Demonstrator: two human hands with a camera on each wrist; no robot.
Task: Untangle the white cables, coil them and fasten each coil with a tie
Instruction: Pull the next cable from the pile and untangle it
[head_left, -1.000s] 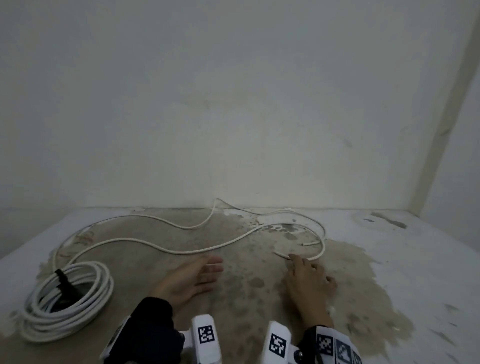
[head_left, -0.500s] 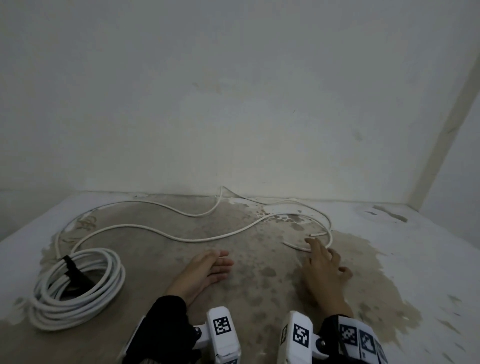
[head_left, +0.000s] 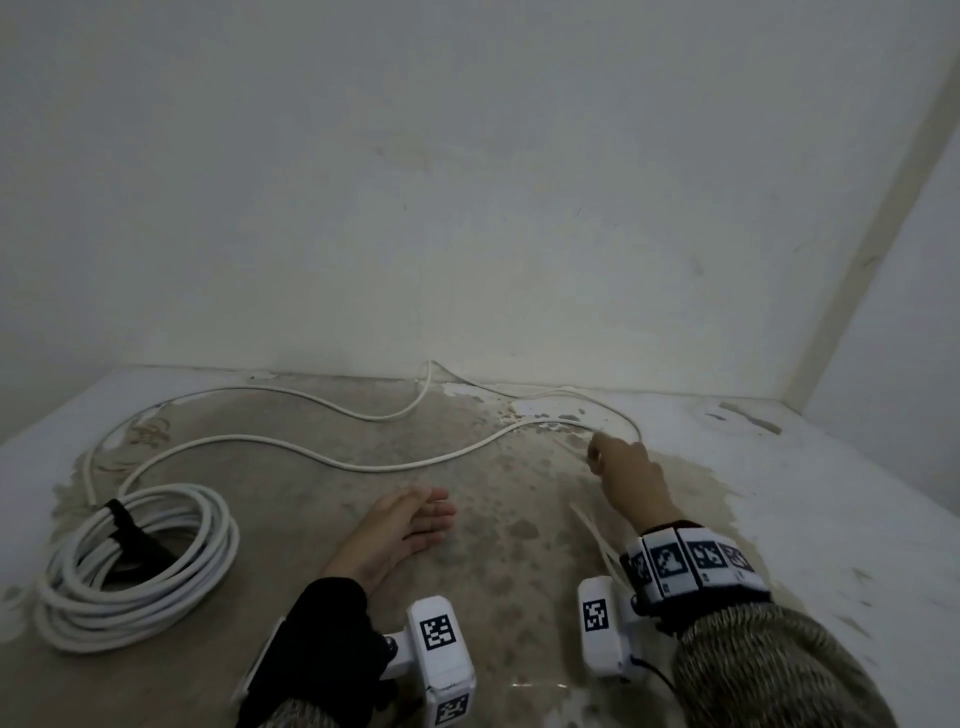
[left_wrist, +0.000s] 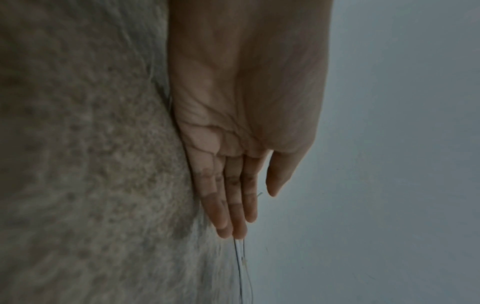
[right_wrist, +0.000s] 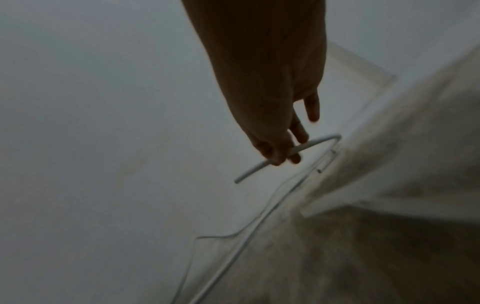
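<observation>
A long loose white cable (head_left: 291, 441) snakes across the stained floor from the left round to the far right. My right hand (head_left: 605, 457) pinches the cable near its free end (right_wrist: 249, 172), lifted a little off the floor. My left hand (head_left: 410, 519) rests flat on the floor with straight fingers (left_wrist: 233, 205) and holds nothing. A finished white coil (head_left: 135, 561) bound by a black tie (head_left: 124, 519) lies at the left. A white tie (head_left: 592, 530) lies on the floor by my right wrist.
The wall (head_left: 467, 208) stands just behind the cable, and a side wall closes the corner (head_left: 831, 332) at the right. The floor (head_left: 519, 571) is patchy brown with white margins.
My right hand reached forward to the cable's end, closed its fingers on it and raised it. My left hand has stayed flat on the floor.
</observation>
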